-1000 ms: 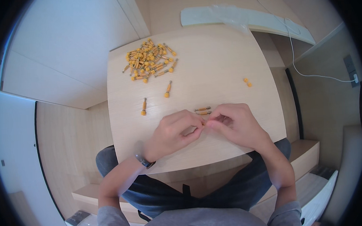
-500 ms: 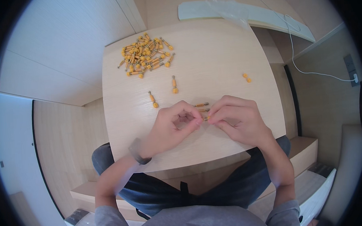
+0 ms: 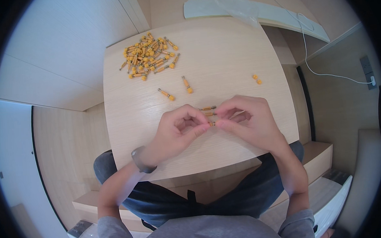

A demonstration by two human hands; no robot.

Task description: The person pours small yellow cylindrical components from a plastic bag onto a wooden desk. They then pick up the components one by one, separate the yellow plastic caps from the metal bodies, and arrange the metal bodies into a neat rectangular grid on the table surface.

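Note:
A small furniture connecting bolt, orange-yellow with metal on it, lies between my two hands. My left hand pinches it between thumb and finger, covering its left part. My right hand is at the other end, thumb touching or very near the bolt, index finger raised apart from the thumb. Just beyond the fingertips, two more bolts lie side by side, the farther bolt and the nearer bolt, both partly covered by my hands. Farther off are two loose yellow-capped bolts, one bolt and another bolt.
A heap of yellow-capped bolts lies at the table's far left. Two small yellow caps are at the right. Behind the table a pale panel carries clear plastic wrap. A white cable runs to a wall socket.
My right index finger has lifted away from its thumb, showing more of the bolt's end. The two loose bolts ahead have turned and shifted slightly. The view has moved a little.

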